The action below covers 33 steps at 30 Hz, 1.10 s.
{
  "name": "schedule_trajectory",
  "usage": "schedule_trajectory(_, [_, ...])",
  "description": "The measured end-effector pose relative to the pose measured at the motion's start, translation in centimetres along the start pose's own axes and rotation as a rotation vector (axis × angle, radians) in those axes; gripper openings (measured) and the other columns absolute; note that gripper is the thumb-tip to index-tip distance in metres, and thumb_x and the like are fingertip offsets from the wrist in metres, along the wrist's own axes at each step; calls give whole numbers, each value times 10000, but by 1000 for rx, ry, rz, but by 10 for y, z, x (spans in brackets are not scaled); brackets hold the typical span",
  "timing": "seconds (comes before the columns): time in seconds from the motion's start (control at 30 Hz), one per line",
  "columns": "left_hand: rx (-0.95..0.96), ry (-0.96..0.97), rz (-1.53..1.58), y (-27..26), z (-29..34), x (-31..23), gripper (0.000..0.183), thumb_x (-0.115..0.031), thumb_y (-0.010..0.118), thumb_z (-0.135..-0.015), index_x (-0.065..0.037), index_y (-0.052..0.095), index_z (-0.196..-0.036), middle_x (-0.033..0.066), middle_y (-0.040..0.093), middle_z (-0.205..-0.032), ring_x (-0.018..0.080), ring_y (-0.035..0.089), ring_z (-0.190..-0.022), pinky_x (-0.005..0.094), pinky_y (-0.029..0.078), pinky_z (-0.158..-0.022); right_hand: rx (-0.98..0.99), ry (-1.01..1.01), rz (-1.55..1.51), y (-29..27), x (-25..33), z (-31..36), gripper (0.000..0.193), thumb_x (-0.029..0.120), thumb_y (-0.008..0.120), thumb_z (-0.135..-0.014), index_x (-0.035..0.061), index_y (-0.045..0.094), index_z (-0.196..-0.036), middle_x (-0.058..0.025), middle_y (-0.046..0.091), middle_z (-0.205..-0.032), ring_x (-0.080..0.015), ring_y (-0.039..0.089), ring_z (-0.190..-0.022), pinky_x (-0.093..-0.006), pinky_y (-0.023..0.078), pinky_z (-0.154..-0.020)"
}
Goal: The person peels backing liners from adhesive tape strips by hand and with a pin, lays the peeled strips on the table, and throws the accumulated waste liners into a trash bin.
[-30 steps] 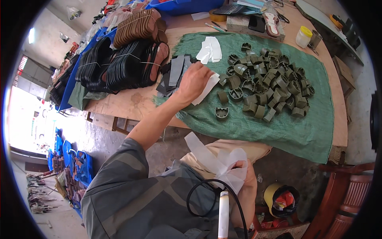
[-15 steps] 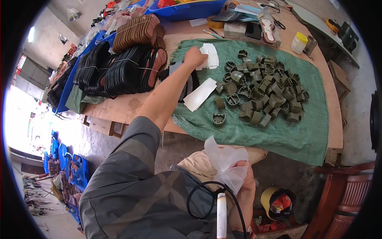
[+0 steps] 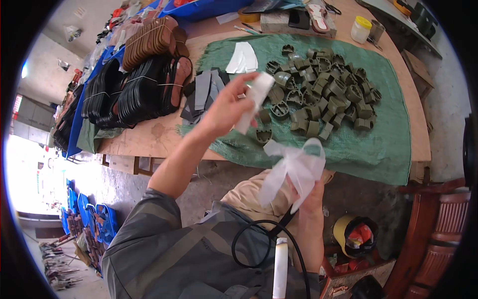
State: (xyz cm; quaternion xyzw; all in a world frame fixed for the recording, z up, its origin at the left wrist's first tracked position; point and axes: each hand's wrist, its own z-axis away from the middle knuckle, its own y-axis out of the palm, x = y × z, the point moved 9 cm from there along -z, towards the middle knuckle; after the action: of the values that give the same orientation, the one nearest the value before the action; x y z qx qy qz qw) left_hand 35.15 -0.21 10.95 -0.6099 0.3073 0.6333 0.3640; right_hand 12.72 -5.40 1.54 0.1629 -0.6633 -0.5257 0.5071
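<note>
fingers of the left hand [image 3: 226, 107] are pinched round a flat white strip [image 3: 255, 99], so that grip is holding it up in the air above the near edge of the green cloth [image 3: 378, 149], just over the closest dark plastic pieces [image 3: 318, 97]. strip looks thin and stiff-ish, rectangular, matte white, sticking out up and to the right of the fingertips. right hand [image 3: 311, 199] sits lower, near the lap, with its grip closed on a crumpled clear plastic bag [image 3: 296, 169], filmy and see-through, bunched at the top like a bow. the two hands are well apart, bag below the strip. dark pieces are chunky ribbed olive-grey mouldings heaped loosely on the cloth, which is coarse woven stuff spread over the wooden counter [image 3: 149, 139]. more white strips [image 3: 242, 57] lie flat at the cloth's far edge, grey flat cutouts [image 3: 201, 92] beside them, and bundled black and brown shoe soles [image 3: 134, 84] are stacked on the left.
</note>
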Motion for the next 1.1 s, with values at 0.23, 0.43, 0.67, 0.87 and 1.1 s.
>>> schedule_trajectory(0.23, [279,59,67,76,51,-4,610,42,472,-864,-43,414,-1464,61,601,-1189,117,606,-1000,283,548,-818,-105,-308,310,22,39,-12,283,69,666,-914,41,624,-1193,-29,657,-876,-79,558,-628,-199,406,-521])
schedule_trajectory(0.43, [348,40,133,90,55,0,510,-24,526,-944,-41,429,-1444,59,606,-1223,109,571,-1106,278,484,-915,-132,-333,398,17,43,-4,233,37,663,-925,43,655,-1158,-18,672,-923,-58,560,-648,-201,412,-535])
schedule_trajectory(0.67, [132,51,55,85,47,8,204,-92,625,-997,3,636,-1178,18,683,-1038,69,612,-934,240,508,-811,-141,-378,478,22,46,1,206,16,617,-962,-5,659,-1163,-43,702,-1079,-102,660,-936,-243,518,-802])
schedule_trajectory(0.87, [72,80,95,83,45,4,194,-82,632,-990,17,669,-1153,26,700,-1005,68,618,-907,245,518,-800,-136,-367,480,25,47,1,216,9,607,-966,-23,657,-1173,-55,704,-1103,-119,661,-979,-262,518,-853])
schedule_trajectory(1.1, [59,47,149,84,44,5,230,-77,649,-978,5,673,-1192,33,709,-1024,76,635,-910,251,531,-796,-160,-419,629,24,51,3,198,8,565,-992,-36,663,-1159,-66,709,-1068,-110,661,-946,-258,528,-810])
